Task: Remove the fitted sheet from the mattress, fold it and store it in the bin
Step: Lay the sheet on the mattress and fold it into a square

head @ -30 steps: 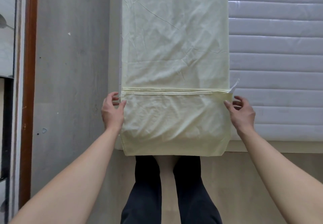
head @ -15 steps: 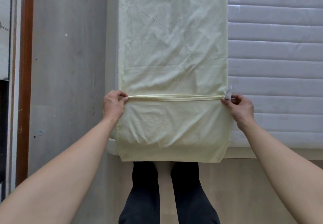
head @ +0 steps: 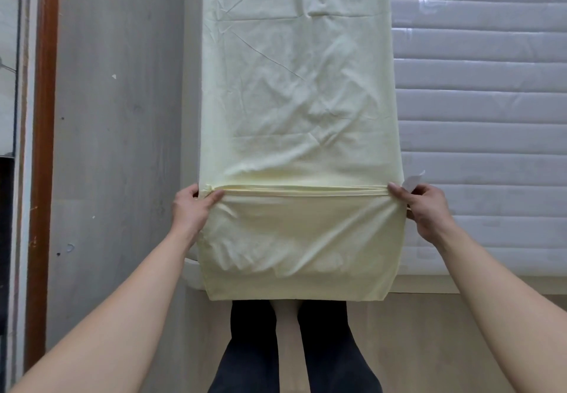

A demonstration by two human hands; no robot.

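- Pale yellow fitted sheet (head: 299,85), folded into a long strip, lies along the left side of the quilted mattress (head: 478,116); near end doubled over.
- Left hand (head: 191,211) grip pinches the fold's left corner.
- Right hand (head: 428,211) grip pinches the right corner beside a white tag (head: 412,181).

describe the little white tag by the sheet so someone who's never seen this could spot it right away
Start at the quilted white mattress and the long pale yellow fitted sheet lying folded along its left side. Follow the doubled hem across to the sheet's right edge, where the right hand pinches it. The tag sticks up just above that hand: a small, flat white slip, the only white piece on the yellow fabric.
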